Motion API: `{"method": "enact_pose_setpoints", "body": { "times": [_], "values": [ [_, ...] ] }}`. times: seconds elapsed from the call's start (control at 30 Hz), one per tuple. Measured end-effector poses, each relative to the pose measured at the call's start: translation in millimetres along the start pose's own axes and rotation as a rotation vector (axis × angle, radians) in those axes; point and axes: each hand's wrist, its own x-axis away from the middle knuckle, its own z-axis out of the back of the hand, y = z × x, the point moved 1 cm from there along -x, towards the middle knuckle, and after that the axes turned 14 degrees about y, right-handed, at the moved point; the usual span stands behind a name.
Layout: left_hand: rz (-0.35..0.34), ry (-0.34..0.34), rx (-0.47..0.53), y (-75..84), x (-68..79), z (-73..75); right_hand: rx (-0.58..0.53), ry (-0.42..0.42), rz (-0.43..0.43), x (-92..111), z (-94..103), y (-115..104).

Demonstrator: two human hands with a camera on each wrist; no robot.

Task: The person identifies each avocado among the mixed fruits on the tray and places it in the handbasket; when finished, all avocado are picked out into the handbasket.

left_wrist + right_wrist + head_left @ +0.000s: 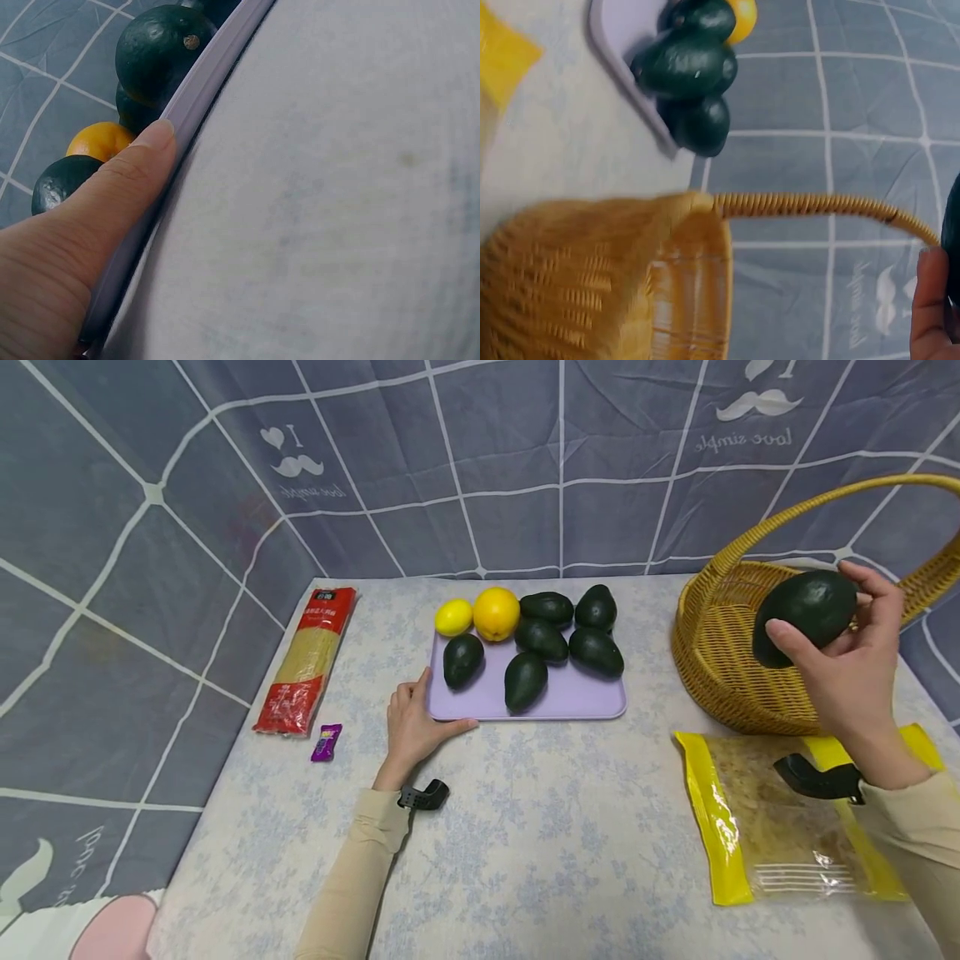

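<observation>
My right hand [862,668] grips a dark green avocado [810,610] between thumb and fingers, raised over the brown wicker basket [738,652]. In the right wrist view, a fingertip and part of that avocado [952,247] show at the right edge. At the near left corner of a lilac tray [577,702], my left hand [416,727] rests with its thumb stretched along the front rim and its index finger along the left side. The tray bears several avocados [527,681], a yellow lemon [453,617] and an orange [496,613].
Below the basket lies a clear and yellow food packet [795,827], partly under my right wrist. A red noodle packet [306,662] and a small purple wrapped candy [326,742] lie left of the tray. The basket's tall handle [817,510] arches up; a grey-blue curtain [517,468] hangs behind.
</observation>
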Motion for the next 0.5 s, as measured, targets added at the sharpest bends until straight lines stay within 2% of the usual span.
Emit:
{"method": "enact_pose_setpoints", "body": {
  "times": [0.13,0.3,0.5],
  "values": [
    [0.006,-0.003,0.000,-0.3,-0.4,-1.7,0.190,-0.055,-0.061,-15,7.9,5],
    [0.004,0.000,0.000,-1.5,-0.1,-3.2,0.310,-0.135,-0.137,-37,13.8,17],
    [-0.007,0.010,0.001,-1.7,-0.5,-2.6,0.452,-0.220,-0.170,-59,14.4,32]
  ]
}}
